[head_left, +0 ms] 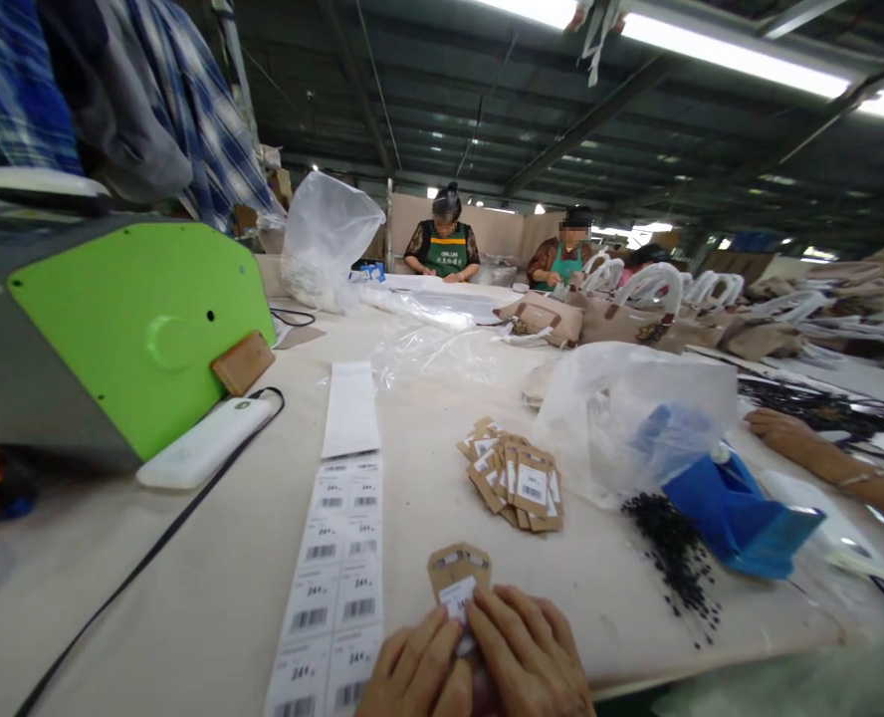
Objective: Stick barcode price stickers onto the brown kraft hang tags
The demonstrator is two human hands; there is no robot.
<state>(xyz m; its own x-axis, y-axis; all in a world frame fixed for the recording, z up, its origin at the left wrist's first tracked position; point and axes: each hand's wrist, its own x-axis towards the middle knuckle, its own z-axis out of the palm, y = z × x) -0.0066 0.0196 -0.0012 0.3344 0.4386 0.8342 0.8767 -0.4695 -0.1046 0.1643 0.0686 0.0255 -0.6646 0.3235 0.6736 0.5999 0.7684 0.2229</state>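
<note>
A brown cardboard hang tag (446,566) with cut top corners is between my hands at the table's near edge. On it sits a white barcode sticker (458,596), its lower part under my fingers. My left hand (416,665) grips the tag from the left, fingers bent and fingertips at the sticker's edge. From the right, my right hand (528,647) holds the same tag, with its fingers together over the sticker. Just left of my hands lies a long strip of printed barcode stickers (333,568). Beyond my right hand is a loose pile of stickered brown tags (513,476).
A green-sided machine (143,319), a white power bank (207,441) and a black cable (135,578) are left. Black beads (670,553), a blue packet (745,513) and a plastic bag (628,418) lie right. A co-worker's arm (822,453) reaches in; two people sit opposite.
</note>
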